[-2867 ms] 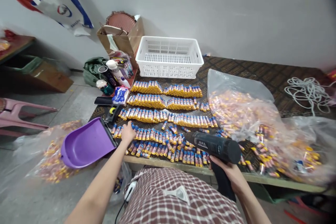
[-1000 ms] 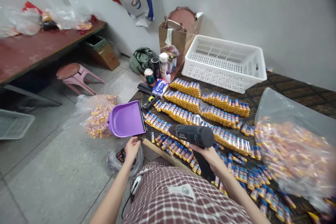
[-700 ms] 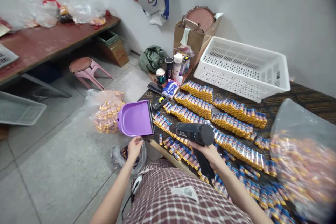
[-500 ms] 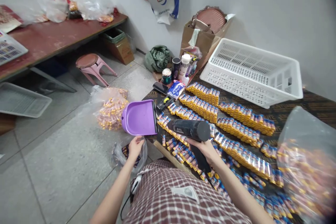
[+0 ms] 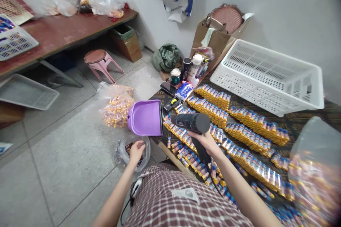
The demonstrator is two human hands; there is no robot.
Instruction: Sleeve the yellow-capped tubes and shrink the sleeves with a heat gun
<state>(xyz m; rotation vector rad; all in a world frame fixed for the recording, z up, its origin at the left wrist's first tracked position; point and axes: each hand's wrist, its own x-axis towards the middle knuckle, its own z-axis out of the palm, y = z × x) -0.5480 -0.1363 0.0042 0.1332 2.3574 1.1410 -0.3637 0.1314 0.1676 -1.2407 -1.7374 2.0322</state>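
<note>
My right hand (image 5: 206, 142) is wrapped round the handle of a black hair dryer (image 5: 190, 122), its barrel lying level above rows of small battery-like cylinders (image 5: 253, 154) with blue, silver and yellow wraps. My left hand (image 5: 136, 151) hovers over a clear plastic bag (image 5: 146, 154) holding dark-wrapped cylinders. Its fingers are loosely bent and slightly apart, and I see nothing between them. Just beyond that hand, a purple dustpan (image 5: 146, 117) juts past the table's left edge, with no cylinders visible in it.
A white plastic basket (image 5: 266, 74) stands at the back of the dark plywood table. Bags of pinkish cylinders sit at the right (image 5: 309, 181) and left (image 5: 117, 111). Bottles, a box cutter (image 5: 172, 103) and a blue packet (image 5: 184, 90) lie near the far corner. A pink stool (image 5: 102, 64) stands beyond.
My left hand has drawn back from the dustpan's near edge to above the plastic bag. My view has swung slightly left. The hair dryer stays in my right hand.
</note>
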